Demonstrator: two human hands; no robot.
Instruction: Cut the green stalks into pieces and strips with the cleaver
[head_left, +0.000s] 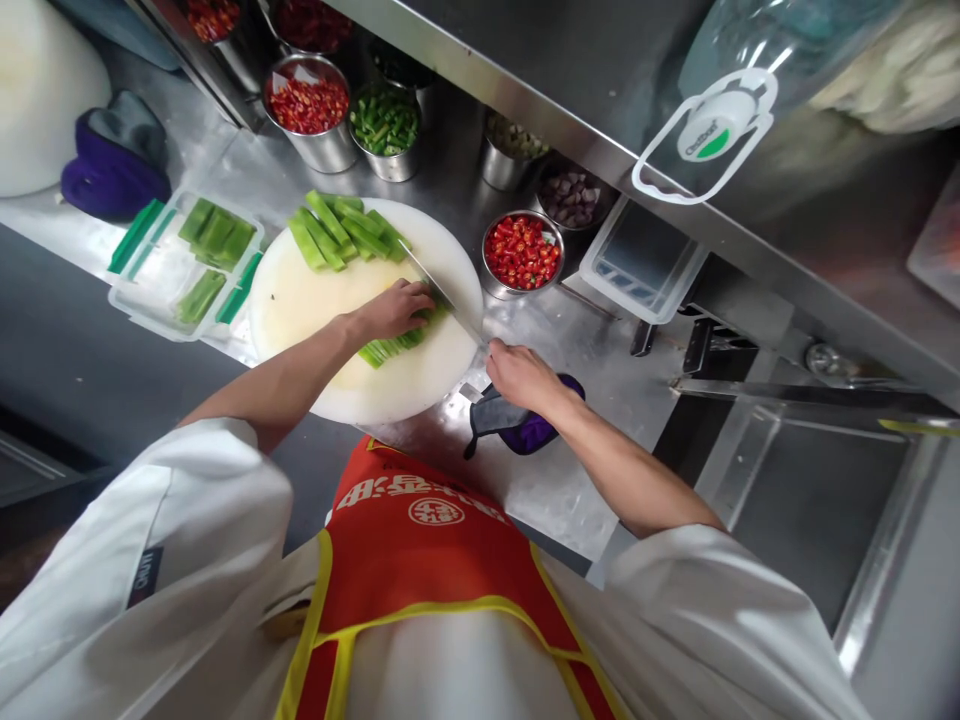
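Observation:
My right hand (517, 377) is closed round the handle of a knife (444, 293), whose blade reaches over the right part of a round white cutting board (292, 320). Beside the blade, my left hand (397, 309) presses down with bent fingers on sliced green stalks (394, 347), which look like celery. Part of these slices is hidden under that hand. Longer cut green stalks (345, 230) lie in a heap at the board's far side.
Left of the board stands a clear plastic container (161, 290) with green pieces. Metal pots hold red chillies (309, 103), green pieces (385, 122) and chopped red peppers (523, 252). A purple-and-grey mitt (510, 424) lies near my right wrist. A steel shelf edge (525, 120) runs overhead, with a large bottle (750, 60).

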